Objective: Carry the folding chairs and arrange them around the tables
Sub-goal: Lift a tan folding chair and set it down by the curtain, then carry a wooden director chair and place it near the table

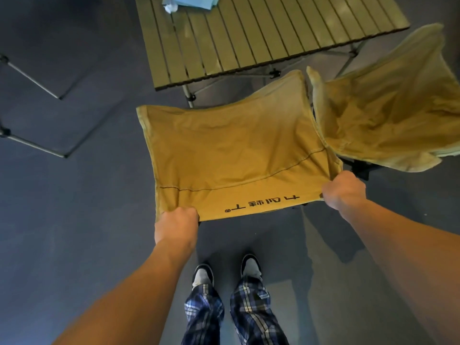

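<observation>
Where both hands (176, 225) (342, 190) grip, chair (231, 158) frame seems hidden.

We note blue cloth (196, 1) and crumpled white paper (169, 7) lying together at the far edge of the slatted surface. Metal frame legs (33, 78) stand at left on dark flooring (74, 220).

Upside-down black characters, seemingly unreadable, on the chair (231, 155)
</observation>
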A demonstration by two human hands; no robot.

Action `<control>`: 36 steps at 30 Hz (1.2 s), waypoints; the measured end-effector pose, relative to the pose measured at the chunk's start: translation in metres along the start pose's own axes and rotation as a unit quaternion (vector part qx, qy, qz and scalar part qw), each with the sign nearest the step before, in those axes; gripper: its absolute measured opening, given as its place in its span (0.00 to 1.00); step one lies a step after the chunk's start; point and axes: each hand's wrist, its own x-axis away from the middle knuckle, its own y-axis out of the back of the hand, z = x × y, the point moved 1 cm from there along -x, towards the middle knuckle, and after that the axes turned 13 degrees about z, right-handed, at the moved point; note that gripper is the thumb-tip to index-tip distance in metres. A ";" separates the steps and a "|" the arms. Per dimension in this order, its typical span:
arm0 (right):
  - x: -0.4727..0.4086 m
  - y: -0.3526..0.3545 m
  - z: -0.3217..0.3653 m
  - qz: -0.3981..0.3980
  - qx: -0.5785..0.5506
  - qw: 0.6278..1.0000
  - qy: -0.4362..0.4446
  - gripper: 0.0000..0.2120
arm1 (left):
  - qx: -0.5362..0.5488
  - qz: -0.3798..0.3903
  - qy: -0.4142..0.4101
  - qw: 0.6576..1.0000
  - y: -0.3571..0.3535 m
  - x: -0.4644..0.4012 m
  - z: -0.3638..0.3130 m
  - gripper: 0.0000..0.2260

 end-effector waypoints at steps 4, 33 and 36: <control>-0.003 0.001 0.003 -0.009 0.020 1.000 -0.019 0.22 | -0.008 0.012 -0.005 1.000 0.004 -0.004 -0.004 0.14; 0.102 0.005 -0.169 -0.015 -0.263 0.961 0.082 0.14 | -0.146 -0.121 -0.299 0.935 0.025 0.093 -0.173 0.14; 0.136 0.010 -0.253 -0.056 -0.318 0.946 0.005 0.12 | -0.201 -0.113 -0.362 0.903 0.006 0.143 -0.231 0.12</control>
